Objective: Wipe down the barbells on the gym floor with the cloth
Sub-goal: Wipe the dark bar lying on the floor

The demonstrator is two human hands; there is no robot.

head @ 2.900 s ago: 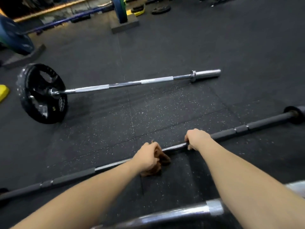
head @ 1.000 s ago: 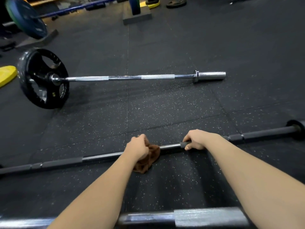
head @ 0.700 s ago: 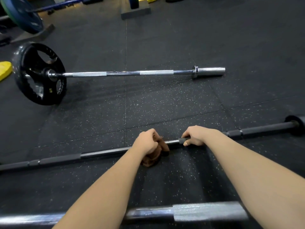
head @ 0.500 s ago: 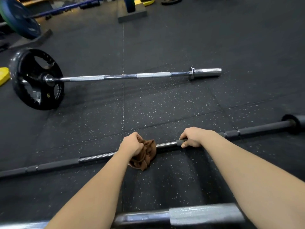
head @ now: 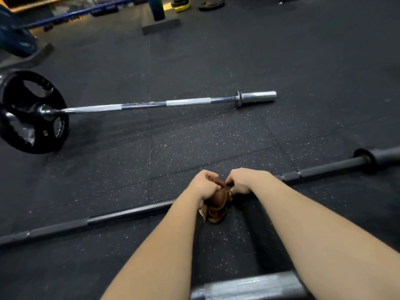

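Note:
A dark barbell (head: 121, 215) lies across the black rubber floor in front of me, running from lower left to upper right. My left hand (head: 203, 186) is closed around a brown cloth (head: 216, 204) wrapped over the bar's middle. My right hand (head: 243, 180) grips the same bar just to the right, its fingers touching the cloth. Farther away lies a chrome barbell (head: 151, 105) with a black plate (head: 30, 113) on its left end. A third grey bar (head: 249, 287) crosses the bottom edge, between my forearms.
Grey blocks (head: 160, 23) and a blue plate (head: 16, 40) stand at the far edge, with a blue bar (head: 82, 11) and yellow and black plates (head: 179, 6) behind them. Speckled black floor tiles (head: 216, 135) lie between the two barbells.
My left hand has slid the cloth rightward along the dark bar until it meets my right hand; earlier the hands were apart. The right hand stays gripping the bar.

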